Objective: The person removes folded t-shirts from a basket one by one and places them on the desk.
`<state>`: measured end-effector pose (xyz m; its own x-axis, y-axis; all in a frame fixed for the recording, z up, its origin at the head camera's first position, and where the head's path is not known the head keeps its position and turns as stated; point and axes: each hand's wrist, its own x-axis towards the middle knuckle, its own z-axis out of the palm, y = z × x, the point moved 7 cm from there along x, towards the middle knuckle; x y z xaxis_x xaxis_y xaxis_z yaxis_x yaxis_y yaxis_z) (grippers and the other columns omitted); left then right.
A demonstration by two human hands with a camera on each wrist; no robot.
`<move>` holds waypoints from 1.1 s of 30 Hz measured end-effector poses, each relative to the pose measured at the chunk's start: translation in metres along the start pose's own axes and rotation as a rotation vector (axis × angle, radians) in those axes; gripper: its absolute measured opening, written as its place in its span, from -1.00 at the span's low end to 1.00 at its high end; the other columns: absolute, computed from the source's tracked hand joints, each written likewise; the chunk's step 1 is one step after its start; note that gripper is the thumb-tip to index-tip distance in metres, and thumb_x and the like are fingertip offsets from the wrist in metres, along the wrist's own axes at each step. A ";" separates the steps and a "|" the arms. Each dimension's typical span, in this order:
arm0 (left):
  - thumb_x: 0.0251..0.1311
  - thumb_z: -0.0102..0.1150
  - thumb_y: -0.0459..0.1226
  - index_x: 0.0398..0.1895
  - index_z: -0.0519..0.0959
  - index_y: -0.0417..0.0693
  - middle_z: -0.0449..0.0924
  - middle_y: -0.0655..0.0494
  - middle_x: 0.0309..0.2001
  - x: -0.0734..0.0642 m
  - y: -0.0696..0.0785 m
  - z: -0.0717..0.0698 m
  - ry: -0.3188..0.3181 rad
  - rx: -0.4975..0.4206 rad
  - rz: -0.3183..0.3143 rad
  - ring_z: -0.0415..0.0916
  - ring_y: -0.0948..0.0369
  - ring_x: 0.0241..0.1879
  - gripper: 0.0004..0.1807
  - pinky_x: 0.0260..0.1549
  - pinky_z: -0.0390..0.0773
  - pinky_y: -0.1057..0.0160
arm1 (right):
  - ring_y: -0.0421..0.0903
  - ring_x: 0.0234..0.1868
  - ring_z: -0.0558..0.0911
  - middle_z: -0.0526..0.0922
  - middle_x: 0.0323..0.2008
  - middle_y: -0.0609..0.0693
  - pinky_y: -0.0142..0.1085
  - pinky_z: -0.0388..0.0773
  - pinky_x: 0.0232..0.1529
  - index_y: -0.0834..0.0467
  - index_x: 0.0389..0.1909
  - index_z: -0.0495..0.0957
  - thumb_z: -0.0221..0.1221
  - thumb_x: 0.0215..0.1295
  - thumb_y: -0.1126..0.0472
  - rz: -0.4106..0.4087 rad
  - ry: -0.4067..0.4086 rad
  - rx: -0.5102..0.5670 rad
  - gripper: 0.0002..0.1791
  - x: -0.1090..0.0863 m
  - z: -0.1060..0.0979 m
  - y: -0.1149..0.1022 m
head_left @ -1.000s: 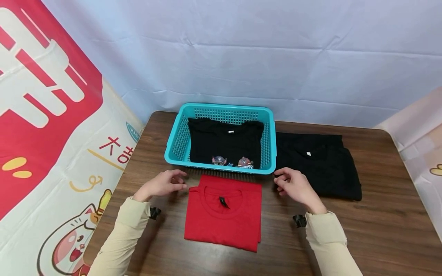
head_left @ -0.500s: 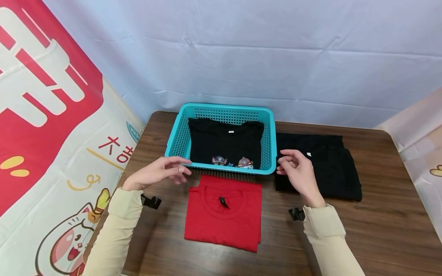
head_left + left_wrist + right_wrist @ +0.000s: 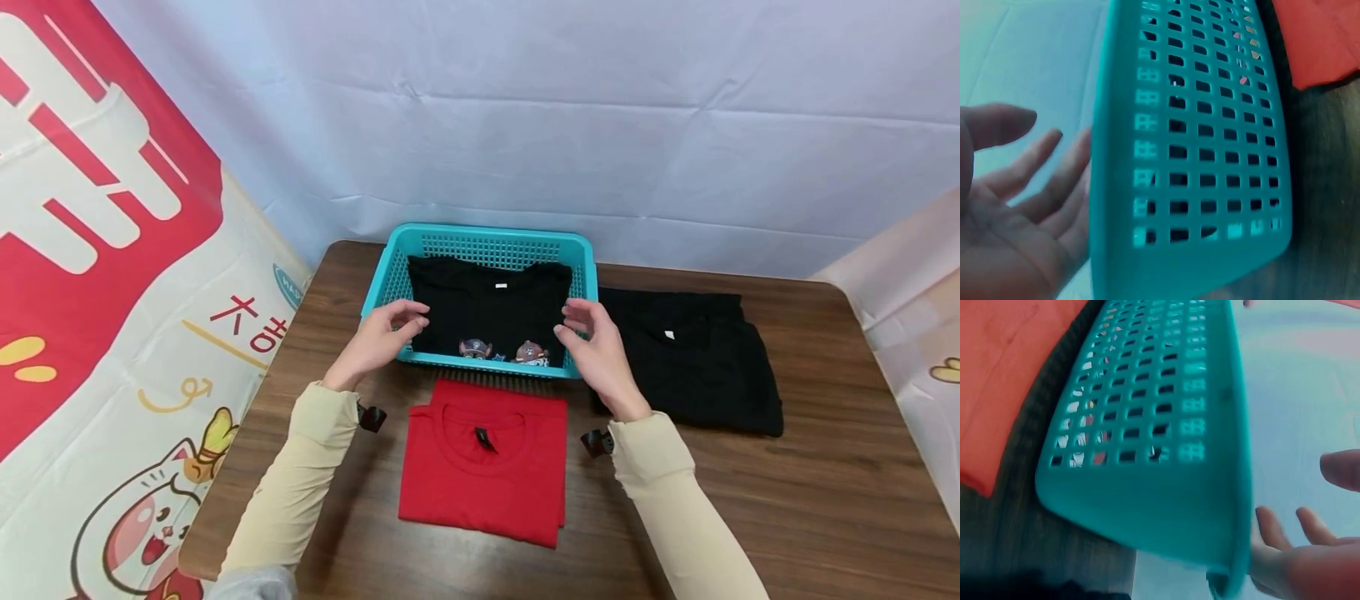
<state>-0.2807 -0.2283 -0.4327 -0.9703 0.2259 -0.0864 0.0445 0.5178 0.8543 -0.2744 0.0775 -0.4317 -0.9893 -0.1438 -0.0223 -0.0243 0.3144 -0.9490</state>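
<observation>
A turquoise plastic basket stands at the back of the table with a folded black T-shirt in it, a cartoon print along its front edge. My left hand hovers over the basket's left front corner, fingers loosely bent and holding nothing. Over the right front corner is my right hand, also without anything between thumb and fingers. Both wrist views show the basket wall close by, with the fingers up at the rim. In front of the basket lies a folded red T-shirt.
To the right of the basket lie folded black garments, the top one with a white neck label. The brown wooden table meets a white cloth backdrop at the back. A printed banner hangs at the left.
Both hands have risen from beside the red T-shirt and moved forward and inward over the basket's front corners. Basket and T-shirts stay where they were.
</observation>
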 end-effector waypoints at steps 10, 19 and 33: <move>0.39 0.00 -0.16 0.26 0.40 -0.14 0.47 -0.19 0.19 0.030 -0.008 0.019 0.030 0.211 -0.124 0.46 -0.07 0.12 -0.56 0.10 0.47 -0.05 | 0.27 0.39 0.22 0.17 0.40 0.29 0.14 0.26 0.32 0.25 0.44 0.04 0.04 0.42 0.13 0.039 -0.112 -0.200 -0.33 0.018 0.034 0.006; 0.39 -0.02 -0.09 0.34 0.30 -0.16 0.35 -0.21 0.27 0.044 -0.016 0.025 0.000 0.307 -0.218 0.30 -0.07 0.22 -0.46 0.14 0.42 -0.06 | 0.21 0.44 0.12 0.04 0.45 0.29 0.12 0.21 0.36 0.24 0.47 -0.05 0.05 0.41 0.08 0.153 -0.088 -0.170 -0.25 0.034 0.032 0.018; 0.38 -0.03 0.01 0.42 0.15 -0.18 0.02 -0.28 0.43 0.048 -0.043 0.029 -0.091 0.200 -0.436 0.05 -0.14 0.39 -0.32 0.30 0.26 -0.11 | 0.18 0.52 -0.03 -0.15 0.53 0.22 0.09 0.10 0.43 0.25 0.50 -0.23 0.03 0.39 -0.07 0.393 -0.202 -0.113 -0.09 0.039 0.039 0.031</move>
<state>-0.3219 -0.2159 -0.4886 -0.8846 0.0194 -0.4660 -0.3078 0.7263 0.6146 -0.3083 0.0454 -0.4743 -0.8790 -0.1698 -0.4455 0.3207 0.4809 -0.8160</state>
